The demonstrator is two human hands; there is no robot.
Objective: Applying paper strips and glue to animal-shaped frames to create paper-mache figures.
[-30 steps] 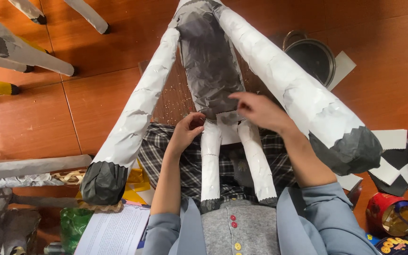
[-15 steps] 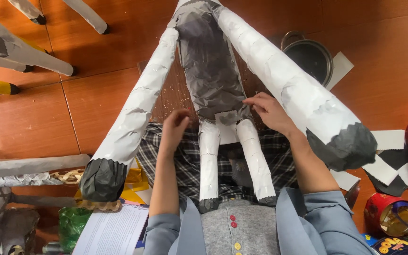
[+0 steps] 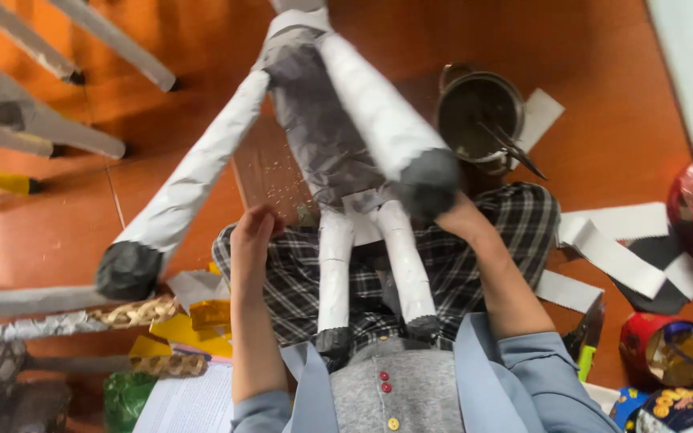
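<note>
— On my lap, what's there?
— Paper animal figure (image 3: 322, 136), belly up, its short legs over my checked trousers (image 3: 475, 240). My left hand (image 3: 252, 240) lies open against its flank.
— And the right hand (image 3: 460, 218)?
— Under a grey-tipped leg (image 3: 431, 180); its fingers I cannot tell. Metal pot (image 3: 479, 120) beyond.

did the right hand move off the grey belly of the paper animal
Yes. The right hand has slid off the grey body toward the metal pot's side, now beside the dark foot of the long white leg.
</note>
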